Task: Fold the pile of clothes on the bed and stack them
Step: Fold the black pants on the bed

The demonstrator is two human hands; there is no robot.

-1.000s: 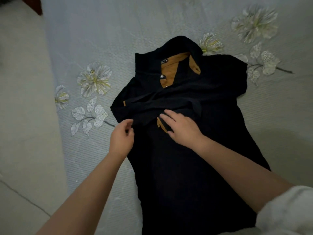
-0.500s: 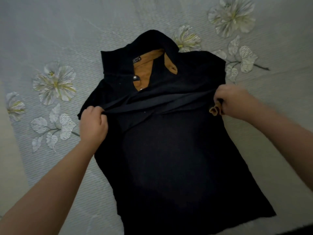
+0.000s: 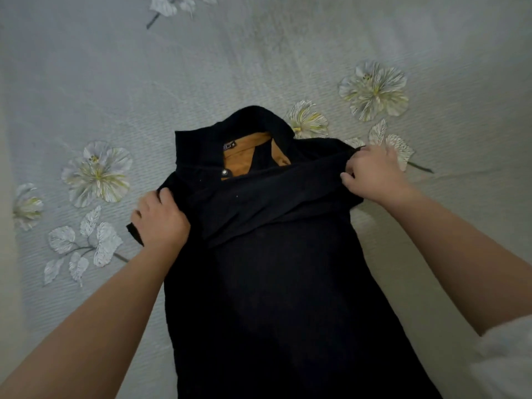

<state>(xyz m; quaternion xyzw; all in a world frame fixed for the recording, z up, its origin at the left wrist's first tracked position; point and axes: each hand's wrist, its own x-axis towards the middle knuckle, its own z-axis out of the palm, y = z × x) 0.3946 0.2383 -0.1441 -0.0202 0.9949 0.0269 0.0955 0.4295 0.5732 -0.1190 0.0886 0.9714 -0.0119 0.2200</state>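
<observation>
On the bed [image 3: 288, 53], spread flat w/ collar pointing away from the person, lies the black shirt [image 3: 273, 298]; its mustard collar lining [image 3: 244, 156] shows at the neck. Both sleeves look folded in across the chest as a dark band.

Left hand [image 3: 161, 220] sits at the shirt's left shoulder edge, fingers curled round a bunch of black fabric, thumb side tucked under. Right hand [image 3: 371, 177] is at the right shoulder, fingers bent and pinching the fold's outer end.

Step in hand, prob.: squaring the sleeve fold before folding the body. To do it well, keep both grips level, pull the band taut so it lies straight across, not slanted as it does now (right end higher). Smooth the loose flap poking out beside the left hand, then let go evenly so the knit doesn't spring back.

Around: grey quilted cover w/ printed white flowers [image 3: 98, 174] and leaves; a white sleeve [image 3: 506, 358] at the right forearm. No other clothes or stack in view, so can't tell where the pile is. Nothing lies in the way of the fold; lower hem runs out of frame.
</observation>
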